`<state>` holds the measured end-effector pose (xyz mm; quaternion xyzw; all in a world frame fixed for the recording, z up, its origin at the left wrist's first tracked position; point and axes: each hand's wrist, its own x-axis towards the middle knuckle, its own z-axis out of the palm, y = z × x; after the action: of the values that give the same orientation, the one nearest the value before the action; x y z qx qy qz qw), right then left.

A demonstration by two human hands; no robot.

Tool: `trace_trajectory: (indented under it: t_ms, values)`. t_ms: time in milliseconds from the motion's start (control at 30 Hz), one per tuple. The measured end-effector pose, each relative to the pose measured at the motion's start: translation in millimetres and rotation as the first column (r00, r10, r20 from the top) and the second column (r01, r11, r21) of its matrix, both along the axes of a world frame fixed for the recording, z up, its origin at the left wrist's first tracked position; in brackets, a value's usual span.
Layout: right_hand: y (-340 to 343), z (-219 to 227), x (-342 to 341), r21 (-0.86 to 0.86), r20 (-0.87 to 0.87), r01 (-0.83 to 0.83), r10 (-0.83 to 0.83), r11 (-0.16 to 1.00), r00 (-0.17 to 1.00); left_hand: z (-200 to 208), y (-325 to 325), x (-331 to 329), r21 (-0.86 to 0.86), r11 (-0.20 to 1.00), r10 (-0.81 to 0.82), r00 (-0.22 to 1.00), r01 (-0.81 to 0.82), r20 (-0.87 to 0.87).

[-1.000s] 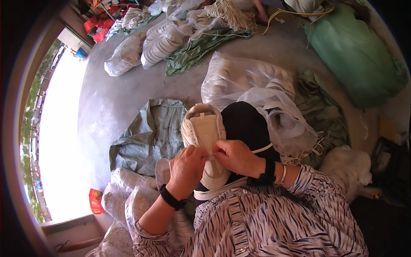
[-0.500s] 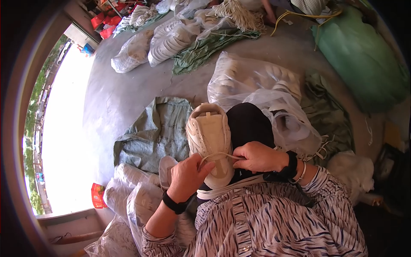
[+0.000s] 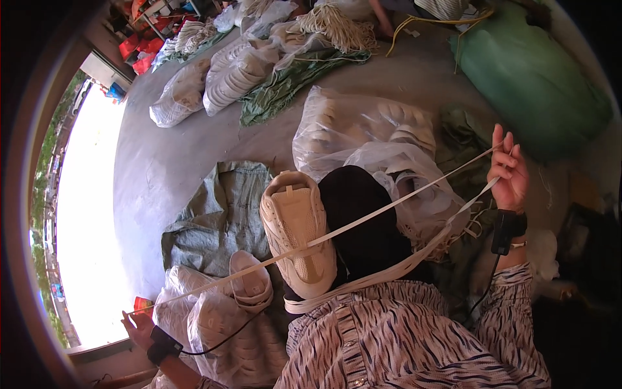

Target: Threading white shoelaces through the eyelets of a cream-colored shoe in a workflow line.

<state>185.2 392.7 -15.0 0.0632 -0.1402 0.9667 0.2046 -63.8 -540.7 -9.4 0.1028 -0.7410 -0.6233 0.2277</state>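
Note:
A cream sneaker (image 3: 295, 227) lies on my lap, its heel opening pointing away from me. One pale shoelace (image 3: 350, 226) runs taut across the sneaker, stretched between my widely spread hands. Far out at lower left, my left hand (image 3: 137, 329) pinches one end of it. My right hand (image 3: 508, 172), raised at the right, has its fingers curled on the other end. From the right hand a second strand slopes down to a bundle of laces (image 3: 369, 283) lying across my lap. My dark-clothed knee (image 3: 363, 214) is beside the sneaker.
Clear bags of pale shoes stand ahead (image 3: 363, 123) and at left (image 3: 214, 324), with a loose pale shoe (image 3: 251, 279) on the left ones. A grey-green woven sack (image 3: 217, 214) lies left; a large green sack (image 3: 531, 78) stands far right. Another person's hand (image 3: 385, 27) shows at top.
My hands have moved far apart from close over the sneaker, the left down and left, the right up and right. The lace is now drawn straight between them.

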Motion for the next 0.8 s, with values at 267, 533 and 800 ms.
trace_trajectory:
  t_ms: [267, 533, 800]
  values:
    - [162.2, -18.6, 166.4, 0.255, 0.381, 0.516, -0.575, 0.818, 0.724, -0.2, -18.3, -2.5, -0.685, 0.718, 0.178, 0.984, -0.122, 0.011]
    - [231.9, -34.8, 343.2, 0.737, 0.617, 0.27, -0.78, 0.619, 0.105, 30.3, -56.2, 22.0, -0.737, 0.676, 0.183, 0.965, 0.017, 0.19]
    - [131.5, -98.4, 140.5, 0.648, 0.736, 0.176, -0.669, 0.741, 0.107, 84.2, -110.8, 59.3, -0.795, 0.591, 0.209, 0.924, 0.141, 0.319]
